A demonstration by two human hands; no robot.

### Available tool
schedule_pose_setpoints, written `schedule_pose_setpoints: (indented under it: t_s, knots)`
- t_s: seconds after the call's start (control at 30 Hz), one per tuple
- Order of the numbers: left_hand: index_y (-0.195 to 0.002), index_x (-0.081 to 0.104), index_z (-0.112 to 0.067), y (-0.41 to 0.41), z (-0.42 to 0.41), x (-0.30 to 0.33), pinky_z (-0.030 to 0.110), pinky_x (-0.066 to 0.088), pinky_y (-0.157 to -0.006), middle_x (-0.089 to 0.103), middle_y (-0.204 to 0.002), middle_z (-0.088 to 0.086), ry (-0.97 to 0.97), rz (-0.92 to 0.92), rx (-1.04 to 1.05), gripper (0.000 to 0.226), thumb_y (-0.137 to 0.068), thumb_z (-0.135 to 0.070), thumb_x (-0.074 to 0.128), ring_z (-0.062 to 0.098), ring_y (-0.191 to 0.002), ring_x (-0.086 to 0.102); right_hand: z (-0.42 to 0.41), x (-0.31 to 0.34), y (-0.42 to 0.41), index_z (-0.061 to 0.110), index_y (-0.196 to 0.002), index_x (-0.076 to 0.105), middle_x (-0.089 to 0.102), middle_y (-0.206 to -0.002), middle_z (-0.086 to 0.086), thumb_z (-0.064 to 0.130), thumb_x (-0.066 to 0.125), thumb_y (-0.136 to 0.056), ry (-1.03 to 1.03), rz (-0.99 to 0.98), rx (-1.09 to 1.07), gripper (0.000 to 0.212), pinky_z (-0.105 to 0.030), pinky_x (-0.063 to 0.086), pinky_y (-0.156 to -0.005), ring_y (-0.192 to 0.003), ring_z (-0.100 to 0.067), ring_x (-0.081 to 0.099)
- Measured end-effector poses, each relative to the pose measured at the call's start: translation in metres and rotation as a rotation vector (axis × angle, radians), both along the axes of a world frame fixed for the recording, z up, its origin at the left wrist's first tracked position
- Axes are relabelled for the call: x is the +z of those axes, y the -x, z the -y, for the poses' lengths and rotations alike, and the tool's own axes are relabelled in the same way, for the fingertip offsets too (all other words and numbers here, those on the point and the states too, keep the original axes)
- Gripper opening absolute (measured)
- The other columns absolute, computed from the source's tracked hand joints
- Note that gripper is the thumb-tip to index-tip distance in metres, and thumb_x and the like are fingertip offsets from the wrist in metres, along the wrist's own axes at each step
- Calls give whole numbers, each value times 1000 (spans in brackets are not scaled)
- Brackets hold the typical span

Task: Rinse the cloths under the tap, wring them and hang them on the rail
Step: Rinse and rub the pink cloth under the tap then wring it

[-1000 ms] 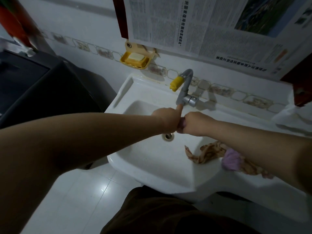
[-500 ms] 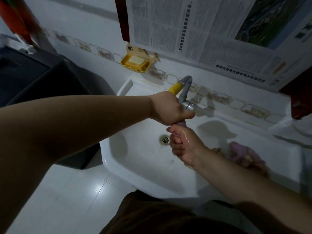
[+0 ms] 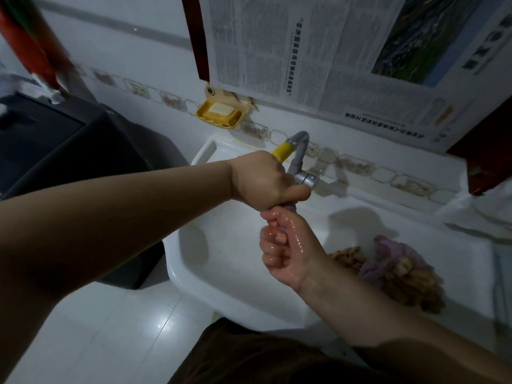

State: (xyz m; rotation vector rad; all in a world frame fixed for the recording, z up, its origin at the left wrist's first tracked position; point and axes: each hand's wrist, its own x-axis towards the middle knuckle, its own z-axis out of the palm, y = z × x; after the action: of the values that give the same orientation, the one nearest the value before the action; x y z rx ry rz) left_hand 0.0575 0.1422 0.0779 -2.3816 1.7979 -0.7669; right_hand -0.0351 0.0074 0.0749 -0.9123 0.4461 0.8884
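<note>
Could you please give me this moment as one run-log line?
step: wringing | left hand: grips purple cloth top | right hand: grips it below | over: sink | waiting: cloth pile | hung: none visible

Single head-worn wide-angle view, looking forward and down, close over the sink [image 3: 194, 261] and wall tap [image 3: 300, 151].

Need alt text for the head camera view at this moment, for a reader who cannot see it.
Two wet hands, left hand above right hand, grip and wring a purple cloth over a white sink, just below the tap. More cloths lie heaped on the sink's right side; a yellow soap dish hangs on the wall behind.
</note>
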Motion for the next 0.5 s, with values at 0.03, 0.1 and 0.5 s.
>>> schedule_pose_setpoints:
  t_s: [0.03, 0.1, 0.5]
  knots:
    - [-89, 37, -11, 1, 0, 1, 20, 25, -44, 49, -52, 3, 0, 2, 1, 25, -93, -33, 50, 22, -36, 45, -1, 1, 1, 20, -38, 48, 25, -42, 6, 15, 50, -87, -4, 3, -3, 49, -15, 12, -32, -32, -7, 17]
    - [-89, 37, -11, 4, -2, 2, 20, 23, -44, 50, -52, 3, -1, 15, 13, 26, -93, -33, 50, 22, -36, 46, -2, 3, 3, 20, -41, 50, 25, -43, 6, 17, 52, -87, -4, 3, -9, 47, -15, 13, -32, -32, -7, 17]
    - [-93, 37, -12, -12, -40, 8, 22, 32, -39, 51, -56, 6, 51, 23, -44, 25, -96, -35, 44, 23, -38, 46, -40, 7, -11, 22, -61, 38, 26, -44, 6, 16, 51, -87, 98, 89, -33, 31, -13, 9, -31, -31, -5, 16]
